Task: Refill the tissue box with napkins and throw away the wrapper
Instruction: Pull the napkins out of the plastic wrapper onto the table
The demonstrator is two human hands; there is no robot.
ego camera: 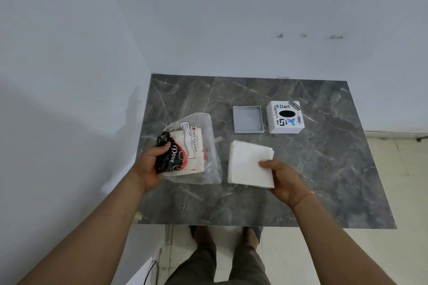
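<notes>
A stack of white napkins (247, 162) is held just above the table's middle, with my right hand (283, 180) gripping its near right corner. My left hand (152, 164) clutches the clear plastic wrapper (194, 146) by its black and red printed end; a card insert shows inside it. Farther back sits the white tissue box cover (285, 117) with stickers and a dark oval slot on top. To its left lies the shallow grey box base (247, 119), open side up and holding nothing.
The dark marble table (324, 169) stands in a corner, with white walls at the left and back. Its near edge is just in front of my legs and feet. Tiled floor lies to the right, and a cable runs on the floor at the lower left.
</notes>
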